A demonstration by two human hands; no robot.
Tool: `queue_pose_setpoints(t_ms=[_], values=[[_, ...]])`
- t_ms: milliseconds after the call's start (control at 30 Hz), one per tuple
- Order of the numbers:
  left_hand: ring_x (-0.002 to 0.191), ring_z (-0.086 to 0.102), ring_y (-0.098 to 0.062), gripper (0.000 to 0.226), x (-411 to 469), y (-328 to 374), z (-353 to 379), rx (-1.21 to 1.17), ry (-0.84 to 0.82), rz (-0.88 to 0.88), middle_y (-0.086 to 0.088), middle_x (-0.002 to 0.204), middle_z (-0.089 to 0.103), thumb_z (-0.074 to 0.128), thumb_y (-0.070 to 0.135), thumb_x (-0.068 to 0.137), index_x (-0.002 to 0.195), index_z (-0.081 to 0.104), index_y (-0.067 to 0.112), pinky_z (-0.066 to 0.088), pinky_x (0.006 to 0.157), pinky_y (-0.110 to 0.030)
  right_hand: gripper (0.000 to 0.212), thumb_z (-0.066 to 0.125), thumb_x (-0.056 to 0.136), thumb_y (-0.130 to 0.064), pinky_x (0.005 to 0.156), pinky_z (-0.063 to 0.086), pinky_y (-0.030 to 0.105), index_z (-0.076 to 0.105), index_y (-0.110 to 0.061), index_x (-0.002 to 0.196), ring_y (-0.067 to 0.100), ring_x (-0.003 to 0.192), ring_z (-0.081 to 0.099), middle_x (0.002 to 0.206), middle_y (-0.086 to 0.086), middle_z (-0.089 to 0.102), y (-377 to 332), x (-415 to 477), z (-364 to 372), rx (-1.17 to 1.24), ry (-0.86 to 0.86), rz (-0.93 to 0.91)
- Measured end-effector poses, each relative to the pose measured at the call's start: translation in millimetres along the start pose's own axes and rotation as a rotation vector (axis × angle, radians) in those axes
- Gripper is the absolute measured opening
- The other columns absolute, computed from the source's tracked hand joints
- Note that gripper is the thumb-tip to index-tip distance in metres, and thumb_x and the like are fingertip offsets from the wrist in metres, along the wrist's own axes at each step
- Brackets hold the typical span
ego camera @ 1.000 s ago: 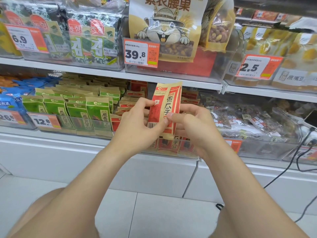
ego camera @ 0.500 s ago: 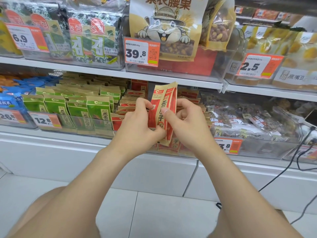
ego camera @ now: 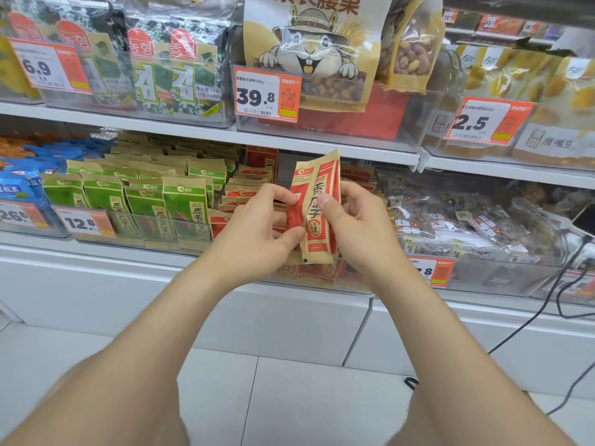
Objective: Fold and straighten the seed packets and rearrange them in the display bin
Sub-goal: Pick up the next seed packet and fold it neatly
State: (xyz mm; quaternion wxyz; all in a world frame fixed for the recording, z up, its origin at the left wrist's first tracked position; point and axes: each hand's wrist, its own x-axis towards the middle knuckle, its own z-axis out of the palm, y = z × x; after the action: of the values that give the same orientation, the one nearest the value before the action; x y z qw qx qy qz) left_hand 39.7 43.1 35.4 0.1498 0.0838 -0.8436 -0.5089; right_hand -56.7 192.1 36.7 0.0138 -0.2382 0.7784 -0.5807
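Observation:
A red-and-tan seed packet (ego camera: 317,201) stands upright in front of the middle shelf, creased lengthwise so its sides bend back. My left hand (ego camera: 257,233) pinches its left edge between thumb and fingers. My right hand (ego camera: 357,226) grips its right side, thumb on the front. Behind my hands, a clear display bin (ego camera: 322,281) holds several more red seed packets (ego camera: 248,191), partly hidden by my hands.
Green seed packets (ego camera: 141,201) fill the bin to the left, behind a 12.8 price tag (ego camera: 83,222). Clear bags of snacks (ego camera: 467,220) lie in the bin to the right. The upper shelf (ego camera: 193,128) carries seaweed packs and a large nut bag. Black cables (ego camera: 566,284) hang at right.
The packet has been bent narrower along its length and shifted slightly right and down. My left thumb has moved lower on its left edge; my right thumb stays on the front.

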Motion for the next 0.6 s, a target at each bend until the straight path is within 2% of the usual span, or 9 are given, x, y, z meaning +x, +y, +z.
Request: queue_pose_setpoints(t_ms=[100,200,267,333,367,400,467,500,600], values=[[0.073,0.077,-0.007,0.034,-2.2,2.9,0.7,0.100,0.105,0.025,0.010,0.099,0.077,0.078,0.027,0.095,0.119,0.054,0.033,0.063,0.063,-0.030,0.018,0.064,0.102,-0.040,0.085,0.064,0.055,0.074,-0.033,0.116,0.021,0.089,0.080,0.095,0.000,0.082,-1.0,-1.2,-0.4,0.046,-0.005,0.025],[0.066,0.073,-0.008,0.030,-4.9,3.7,5.4,0.220,0.238,0.117,0.017,0.096,0.074,0.075,0.046,0.092,0.105,0.052,0.031,0.060,0.062,-0.033,0.013,0.065,0.103,-0.025,0.090,0.064,0.049,0.077,-0.027,0.108,0.015,0.094,0.079,0.099,-0.007,0.082,-5.4,-2.6,-3.1,0.059,-0.031,0.049],[0.073,0.072,-0.008,0.037,-3.7,1.7,7.6,0.247,0.292,0.161,0.017,0.099,0.072,0.070,0.059,0.093,0.099,0.048,0.029,0.060,0.062,-0.040,0.017,0.062,0.103,-0.021,0.087,0.064,0.048,0.079,-0.022,0.104,0.017,0.092,0.080,0.097,-0.004,0.083,-7.8,-4.2,-4.4,0.044,-0.080,0.083],[0.080,0.066,-0.005,0.040,-1.0,-0.4,7.1,0.290,0.298,0.176,0.016,0.098,0.069,0.069,0.062,0.094,0.095,0.048,0.028,0.052,0.062,-0.034,0.027,0.058,0.103,-0.029,0.088,0.064,0.055,0.079,-0.013,0.098,0.026,0.090,0.080,0.093,0.004,0.082,-9.7,-5.6,-4.8,0.043,-0.115,0.084],[0.079,0.062,-0.005,0.040,-0.3,-1.0,6.5,0.298,0.287,0.173,0.017,0.095,0.067,0.071,0.060,0.093,0.094,0.048,0.028,0.047,0.063,-0.029,0.034,0.056,0.103,-0.035,0.087,0.064,0.054,0.076,-0.008,0.093,0.027,0.086,0.079,0.087,0.005,0.081,-9.4,-5.3,-4.7,0.030,-0.110,0.060],[0.078,0.060,-0.004,0.040,-0.3,-1.1,6.1,0.297,0.275,0.163,0.017,0.093,0.066,0.072,0.060,0.092,0.094,0.049,0.027,0.043,0.063,-0.027,0.043,0.056,0.104,-0.040,0.081,0.063,0.049,0.070,-0.004,0.085,0.024,0.075,0.075,0.076,0.004,0.076,-8.6,-5.1,-5.2,0.008,-0.094,0.030],[0.074,0.060,-0.003,0.041,-1.2,-1.2,6.8,0.285,0.267,0.148,0.017,0.085,0.066,0.072,0.063,0.090,0.091,0.052,0.027,0.040,0.061,-0.024,0.048,0.056,0.106,-0.039,0.065,0.049,0.037,0.059,-0.007,0.071,0.017,0.058,0.055,0.059,0.000,0.058,-8.8,-6.5,-6.7,-0.051,-0.068,-0.041],[0.070,0.061,-0.003,0.043,-1.0,-1.5,7.5,0.271,0.270,0.140,0.016,0.079,0.066,0.070,0.065,0.090,0.088,0.053,0.026,0.040,0.059,-0.023,0.045,0.055,0.105,-0.035,0.061,0.044,0.037,0.059,-0.009,0.069,0.018,0.056,0.052,0.057,0.000,0.057,-10.0,-7.7,-7.4,-0.079,-0.076,-0.076],[0.060,0.063,-0.004,0.047,0.5,-1.8,7.5,0.225,0.265,0.111,0.012,0.066,0.067,0.069,0.068,0.089,0.080,0.058,0.023,0.045,0.054,-0.023,0.040,0.047,0.092,-0.034,0.061,0.050,0.041,0.066,-0.004,0.074,0.026,0.063,0.060,0.068,0.014,0.068,-13.8,-11.9,-7.3,-0.180,-0.102,-0.188]])
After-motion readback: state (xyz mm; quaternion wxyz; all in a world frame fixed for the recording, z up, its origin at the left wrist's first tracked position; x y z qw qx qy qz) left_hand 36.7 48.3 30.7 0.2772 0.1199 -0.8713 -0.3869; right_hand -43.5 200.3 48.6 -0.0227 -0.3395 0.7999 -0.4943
